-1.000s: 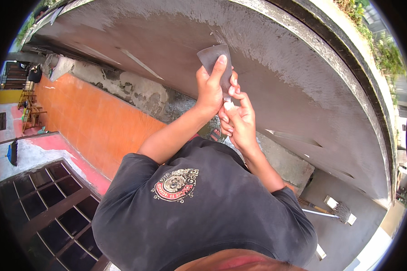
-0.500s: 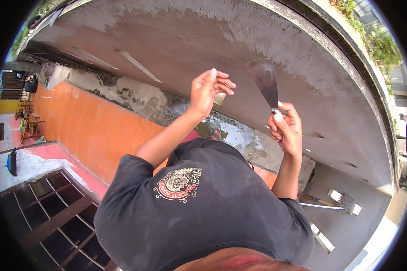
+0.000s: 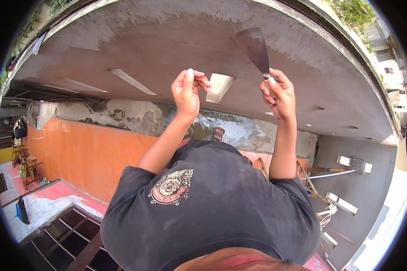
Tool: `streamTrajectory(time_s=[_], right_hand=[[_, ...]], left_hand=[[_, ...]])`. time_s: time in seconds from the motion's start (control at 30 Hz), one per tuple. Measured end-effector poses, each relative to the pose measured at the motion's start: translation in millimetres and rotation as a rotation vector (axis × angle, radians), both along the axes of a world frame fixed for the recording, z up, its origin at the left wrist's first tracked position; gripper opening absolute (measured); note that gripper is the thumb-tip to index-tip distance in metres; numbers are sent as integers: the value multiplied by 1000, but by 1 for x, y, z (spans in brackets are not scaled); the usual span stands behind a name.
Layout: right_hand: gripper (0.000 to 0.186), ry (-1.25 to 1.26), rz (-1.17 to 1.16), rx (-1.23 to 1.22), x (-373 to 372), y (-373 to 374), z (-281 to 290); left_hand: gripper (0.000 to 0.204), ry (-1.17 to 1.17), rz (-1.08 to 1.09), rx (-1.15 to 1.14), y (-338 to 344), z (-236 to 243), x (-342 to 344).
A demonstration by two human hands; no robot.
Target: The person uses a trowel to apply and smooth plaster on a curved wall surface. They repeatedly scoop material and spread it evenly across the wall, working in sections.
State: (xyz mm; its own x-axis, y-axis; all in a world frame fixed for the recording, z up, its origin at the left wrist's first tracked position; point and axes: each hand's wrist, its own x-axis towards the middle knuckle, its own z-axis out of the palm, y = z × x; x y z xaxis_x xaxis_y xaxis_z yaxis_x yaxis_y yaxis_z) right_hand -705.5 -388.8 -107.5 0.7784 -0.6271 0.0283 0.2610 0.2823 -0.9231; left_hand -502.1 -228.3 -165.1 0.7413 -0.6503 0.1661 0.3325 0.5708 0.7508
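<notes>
In my right hand (image 3: 280, 94) is a putty knife (image 3: 255, 47), gripped by its short handle between thumb and curled fingers. Its broad, dark triangular blade points up and a little left, in front of the grey plastered wall (image 3: 163, 54). Whether the blade touches the wall I cannot tell. My left hand (image 3: 188, 92) is raised at about the same height, further left. It looks empty, its fingers loosely bent and the thumb apart from them. Just right of it, a pale slot (image 3: 220, 88) opens in the wall.
Below me runs a concrete strip with a wet patch (image 3: 237, 132), beside orange flooring (image 3: 90, 143). A long-handled brush (image 3: 356, 165) leans against the side wall on the right. Wooden poles tied with cord (image 3: 328, 212) stand near my right elbow. Dark window panes (image 3: 72, 237) lie at lower left.
My right hand has risen, carrying the putty knife upward and slightly left. My left hand has shifted left. The whole view has turned somewhat, and more of the wall slot shows.
</notes>
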Motion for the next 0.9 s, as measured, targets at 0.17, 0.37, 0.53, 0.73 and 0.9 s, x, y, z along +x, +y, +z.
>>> streamTrajectory(time_s=[0.17, 0.37, 0.53, 0.73, 0.9], right_hand=[[29, 36, -159, -158, -5, -4, 11], [28, -20, -222, -204, 24, 28, -8], [27, 69, -305, -53, -1, 27, 2], [23, 45, 36, -190, 106, 88, 0], [20, -25, -60, -7, 26, 85, -2]], left_hand=[[32, -2, 2, 20, 32, 3, 31], [32, -48, -83, 0, 51, 1, 43], [31, -56, -96, -12, 70, -2, 61], [29, -108, -213, 43, 70, -10, 56], [28, -89, -189, -9, 84, -8, 64]])
